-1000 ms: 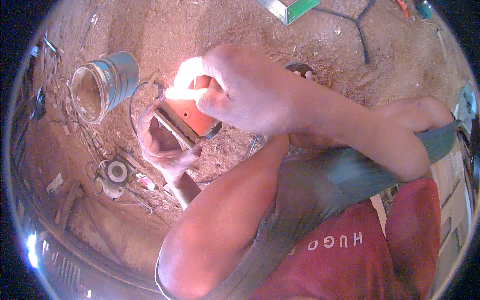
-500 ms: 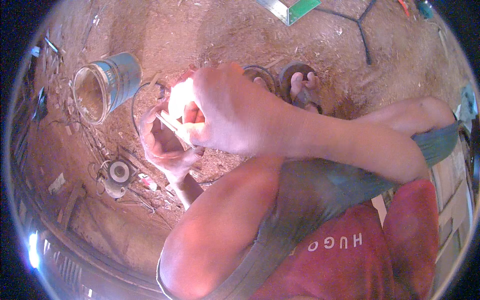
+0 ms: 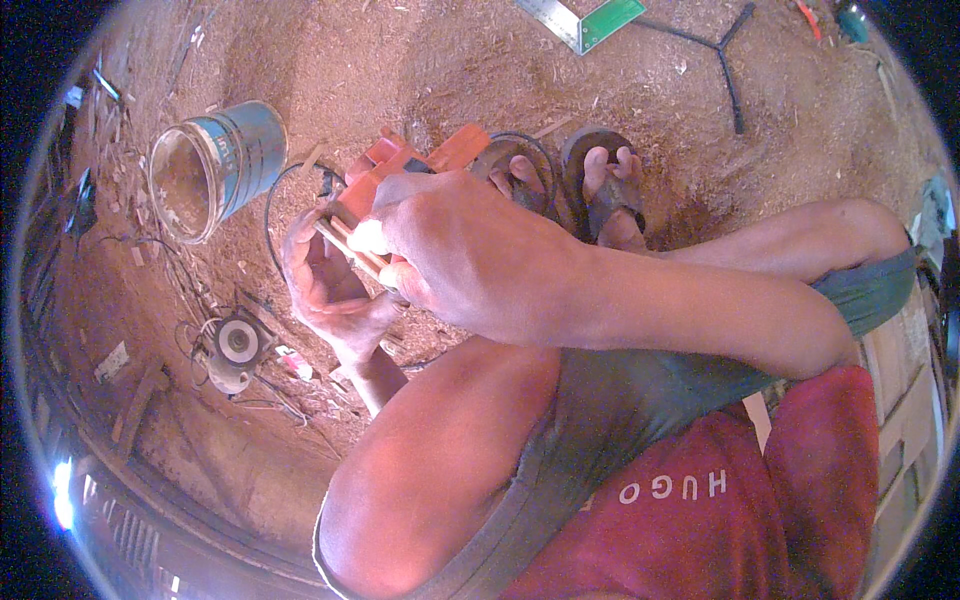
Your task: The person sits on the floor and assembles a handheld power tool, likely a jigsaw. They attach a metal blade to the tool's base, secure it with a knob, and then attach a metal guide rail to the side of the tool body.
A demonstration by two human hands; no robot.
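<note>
My right hand (image 3: 480, 255) reaches in from the right, its fingers closed on pale, thin wooden strips (image 3: 350, 245). Just beyond its knuckles is an orange-red blocky object (image 3: 362, 197) with a dark part; its kind is unclear and my right hand partly hides it. My left hand (image 3: 325, 295) is cupped below and to the left, fingers curled and thumb toward the strips. Its fingertips meet the strips' far end near the orange-red object. How firmly the left fingers grip is hard to see.
A blue tin bucket (image 3: 245, 150) lies on its side at left. Below it sits a corded tool with a round disc (image 3: 238, 342). Black cable (image 3: 268, 215) loops beside my hands. My sandalled feet (image 3: 612, 190), a green-handled try square (image 3: 608, 22) and a black forked cord (image 3: 718, 45) are farther off.
The bright white glare between my hands has faded, so the orange-red object and strips show clearly. My right hand has shifted slightly down; my left hand is nearly unchanged.
</note>
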